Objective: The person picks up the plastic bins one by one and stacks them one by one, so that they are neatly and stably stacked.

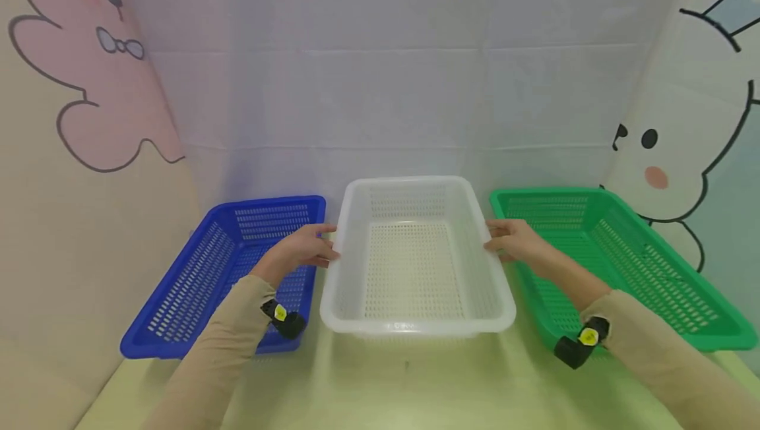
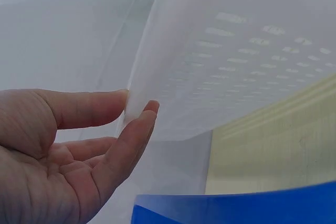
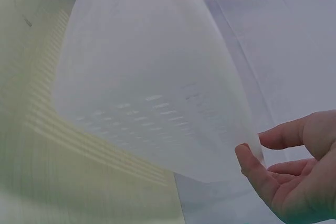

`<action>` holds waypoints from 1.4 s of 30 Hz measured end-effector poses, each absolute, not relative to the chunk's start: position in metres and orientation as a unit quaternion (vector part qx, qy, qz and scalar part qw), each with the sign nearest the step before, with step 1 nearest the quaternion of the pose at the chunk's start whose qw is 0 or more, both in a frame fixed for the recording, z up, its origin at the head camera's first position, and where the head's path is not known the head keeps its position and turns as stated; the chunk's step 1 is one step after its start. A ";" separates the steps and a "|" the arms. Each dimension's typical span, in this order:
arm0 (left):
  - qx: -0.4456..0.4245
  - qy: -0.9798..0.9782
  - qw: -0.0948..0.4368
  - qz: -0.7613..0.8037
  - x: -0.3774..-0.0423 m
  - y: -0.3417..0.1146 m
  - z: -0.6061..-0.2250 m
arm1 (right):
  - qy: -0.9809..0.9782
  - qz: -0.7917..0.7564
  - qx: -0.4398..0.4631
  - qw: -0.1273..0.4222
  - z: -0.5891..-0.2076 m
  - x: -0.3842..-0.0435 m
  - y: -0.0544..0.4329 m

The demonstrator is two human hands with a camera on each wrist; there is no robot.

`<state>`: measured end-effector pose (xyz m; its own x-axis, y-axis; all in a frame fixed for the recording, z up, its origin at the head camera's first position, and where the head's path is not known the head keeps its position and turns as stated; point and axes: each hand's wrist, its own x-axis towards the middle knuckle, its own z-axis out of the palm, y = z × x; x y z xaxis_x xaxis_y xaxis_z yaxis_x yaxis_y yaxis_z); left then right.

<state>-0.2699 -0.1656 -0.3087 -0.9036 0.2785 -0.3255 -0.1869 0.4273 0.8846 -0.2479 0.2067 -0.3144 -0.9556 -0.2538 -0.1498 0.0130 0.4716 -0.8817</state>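
A white plastic basket (image 1: 415, 326) with slotted walls and a grid floor is at the centre of the head view, between both hands. My left hand (image 1: 303, 247) pinches its left rim, thumb on one side and fingertips on the other, as the left wrist view shows. On the opposite side my right hand (image 1: 518, 240) grips the right rim the same way. In both wrist views the basket's slotted wall (image 2: 236, 61) slants, and the table shows below it. Nothing lies inside the basket.
A blue basket (image 1: 169, 275) stands to the left, partly behind the left forearm. To the right is a green basket (image 1: 549, 191), partly covered by the right arm. All are over a pale yellow-green table (image 1: 410, 390), with a white sheet (image 1: 380, 100) behind and cartoon-printed side walls.
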 end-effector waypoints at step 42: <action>0.112 0.893 0.006 0.436 -0.243 -0.241 -0.219 | 0.673 -0.715 -0.181 -0.052 -0.288 -0.241 0.127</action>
